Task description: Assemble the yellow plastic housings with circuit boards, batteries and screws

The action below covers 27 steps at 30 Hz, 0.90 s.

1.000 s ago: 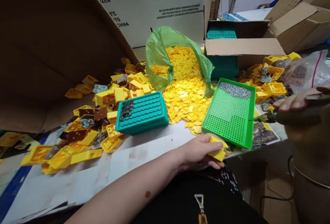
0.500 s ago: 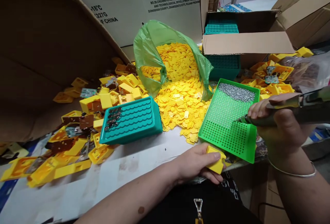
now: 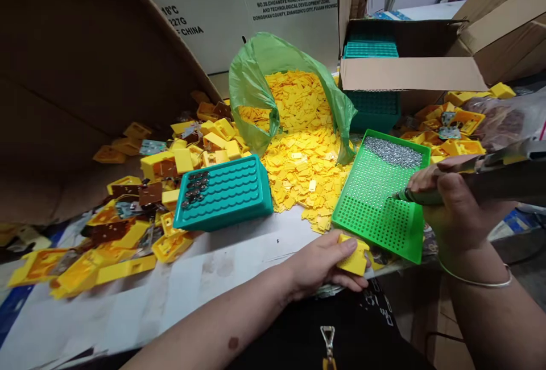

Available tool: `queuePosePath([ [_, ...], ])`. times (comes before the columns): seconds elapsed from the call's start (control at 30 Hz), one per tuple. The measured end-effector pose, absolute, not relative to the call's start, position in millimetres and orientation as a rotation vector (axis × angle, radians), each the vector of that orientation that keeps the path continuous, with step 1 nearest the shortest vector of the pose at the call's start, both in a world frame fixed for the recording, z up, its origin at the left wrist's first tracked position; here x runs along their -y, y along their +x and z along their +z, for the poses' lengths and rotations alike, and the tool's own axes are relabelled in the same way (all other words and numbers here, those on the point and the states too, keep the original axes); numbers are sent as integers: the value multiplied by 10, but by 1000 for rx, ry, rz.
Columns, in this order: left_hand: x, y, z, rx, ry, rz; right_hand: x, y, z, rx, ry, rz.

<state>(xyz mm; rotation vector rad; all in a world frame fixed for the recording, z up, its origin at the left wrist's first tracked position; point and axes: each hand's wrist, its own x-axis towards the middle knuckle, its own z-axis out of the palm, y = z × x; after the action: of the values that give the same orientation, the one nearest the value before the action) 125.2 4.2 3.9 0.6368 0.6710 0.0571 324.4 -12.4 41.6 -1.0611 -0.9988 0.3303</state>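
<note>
My left hand (image 3: pixel 326 262) holds a yellow plastic casing (image 3: pixel 353 255) at the table's front edge, thumb on top. In my right hand (image 3: pixel 458 205) is a dark electric screwdriver (image 3: pixel 490 182), its tip pointing left over a perforated green tray (image 3: pixel 384 228). Small silver screws (image 3: pixel 394 152) are heaped at the tray's far end. The tip sits above the holes; whether it touches them I cannot tell. Left of centre stands a teal tray block (image 3: pixel 226 188) with several dark round parts (image 3: pixel 196 188) in its left grooves.
Small flat yellow pieces (image 3: pixel 298 165) spill from a green plastic bag (image 3: pixel 251 80). Yellow casings with circuit boards (image 3: pixel 128 211) lie in a heap at left, beside a large open carton (image 3: pixel 63 74). Another open carton (image 3: pixel 409 74) stands at the back right.
The whole view has shifted slightly, so most things sit a little further right. Both hands keep their holds, and the screwdriver tip stays over the green tray.
</note>
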Motion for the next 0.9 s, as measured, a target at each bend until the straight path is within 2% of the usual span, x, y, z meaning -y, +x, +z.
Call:
queuePosePath([
  [0.17,10,1261,77,-777,616,156,350,3096,643,1093,-828,364],
  [0.4,65,1305,99,-850,653,198,699,2749,790,1164,-762,760],
  [0.9,73,1319,110,-842,723,179,664,2644,732,1185,-808,802],
])
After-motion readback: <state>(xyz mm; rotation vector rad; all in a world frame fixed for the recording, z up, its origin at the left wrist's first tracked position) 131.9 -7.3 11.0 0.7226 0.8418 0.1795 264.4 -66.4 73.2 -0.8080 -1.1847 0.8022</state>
